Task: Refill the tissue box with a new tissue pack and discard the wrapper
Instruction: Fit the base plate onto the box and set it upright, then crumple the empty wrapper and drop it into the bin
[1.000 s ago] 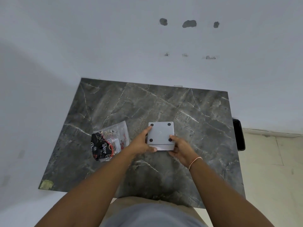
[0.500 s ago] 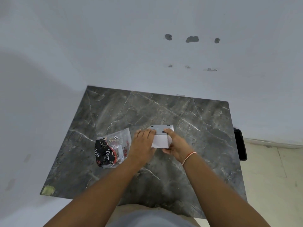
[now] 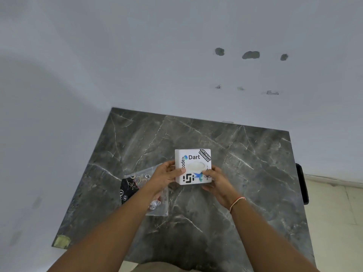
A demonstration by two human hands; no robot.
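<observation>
A white square tissue box (image 3: 193, 160) with stickers on top faces up near the middle of the dark marble table (image 3: 245, 163). White tissue shows in its oval slot. My left hand (image 3: 166, 177) grips the box's left side and my right hand (image 3: 217, 182) grips its lower right corner. A clear plastic wrapper (image 3: 137, 183) with a black printed part lies on the table to the left, partly under my left wrist.
A white wall stands behind the table, with several dark patches high up. A black object (image 3: 302, 183) sits just past the table's right edge. Pale floor tiles lie at the right. A yellowish patch (image 3: 61, 241) marks the table's near left corner.
The box was bottom up with its four black feet showing; both hands turned it over, and its stickered top with the slot now faces up. The view tilted down slightly.
</observation>
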